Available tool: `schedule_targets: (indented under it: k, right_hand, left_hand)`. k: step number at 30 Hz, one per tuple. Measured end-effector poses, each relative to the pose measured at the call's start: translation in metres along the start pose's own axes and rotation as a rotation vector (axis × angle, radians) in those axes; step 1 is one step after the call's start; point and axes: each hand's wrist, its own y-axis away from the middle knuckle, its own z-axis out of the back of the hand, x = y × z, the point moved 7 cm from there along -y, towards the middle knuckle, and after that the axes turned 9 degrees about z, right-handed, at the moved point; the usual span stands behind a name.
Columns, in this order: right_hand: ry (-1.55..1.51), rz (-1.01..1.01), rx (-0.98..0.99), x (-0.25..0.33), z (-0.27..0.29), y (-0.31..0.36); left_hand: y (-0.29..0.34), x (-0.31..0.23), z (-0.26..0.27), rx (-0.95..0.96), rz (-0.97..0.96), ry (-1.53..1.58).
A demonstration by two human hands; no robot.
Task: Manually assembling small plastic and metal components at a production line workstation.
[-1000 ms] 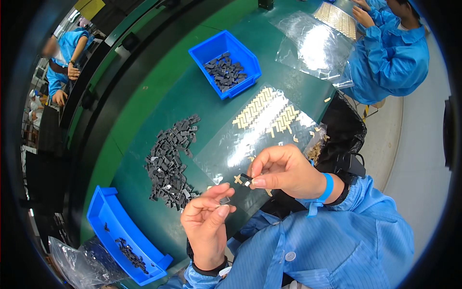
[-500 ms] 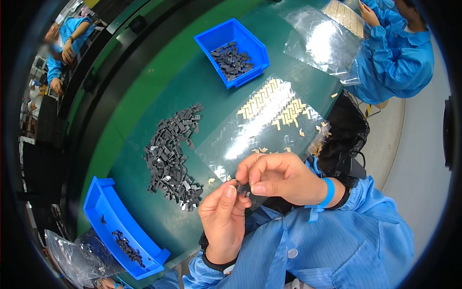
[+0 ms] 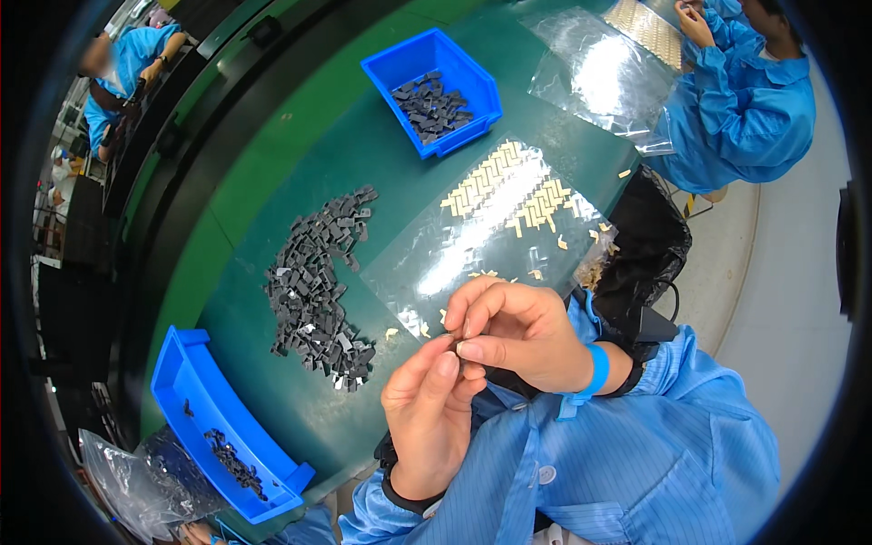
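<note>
My left hand (image 3: pixel 427 422) and my right hand (image 3: pixel 522 336) meet fingertip to fingertip near the table's front edge. Between their pinched thumbs and forefingers is a small black plastic piece (image 3: pixel 458 349), mostly hidden by the fingers. Left of my hands a heap of similar dark pieces (image 3: pixel 313 282) spreads over the green table (image 3: pixel 272 404). Just beyond my right hand lies a clear plastic sheet (image 3: pixel 391 282), bearing rows of small pale yellow L-shaped pieces (image 3: pixel 548 207). A few pale bits lie loose near my fingers.
A blue bin (image 3: pixel 463 141) with dark pieces stands at the far side. Another blue bin (image 3: pixel 227 391), holding smaller black parts, is at the near left beside a clear bag (image 3: pixel 127 481). A black bag (image 3: pixel 649 236) hangs at the right. Co-workers sit at far right and far left.
Both hands have closed in tighter around the black piece, which now shows less. My right fingers have shifted slightly left. The whole view has drifted a little.
</note>
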Motion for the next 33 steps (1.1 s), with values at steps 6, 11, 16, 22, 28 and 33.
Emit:
schedule_targets:
  k: [6, 11, 16, 22, 28, 33]
  right_hand:
    - [0.005, -0.002, -0.065, 0.001, 0.008, 0.000]
    - [-0.094, -0.183, -0.115, -0.005, 0.007, 0.001]
    - [-0.115, -0.246, -0.133, -0.010, 0.005, 0.005]
    - [-0.084, -0.243, -0.180, -0.015, 0.009, 0.007]
    - [-0.097, -0.255, -0.181, -0.016, 0.008, 0.007]
    - [-0.085, -0.232, -0.188, -0.015, 0.009, 0.007]
  left_hand:
    - [0.001, -0.005, 0.001, -0.009, -0.126, -0.158]
    - [0.000, -0.011, 0.008, -0.032, -0.216, -0.225]
    - [0.001, -0.011, 0.006, -0.061, -0.232, -0.281]
    - [0.000, -0.010, 0.011, -0.066, -0.236, -0.280]
    - [0.001, -0.010, 0.011, -0.075, -0.267, -0.339]
    - [0.000, -0.010, 0.009, -0.082, -0.273, -0.353]
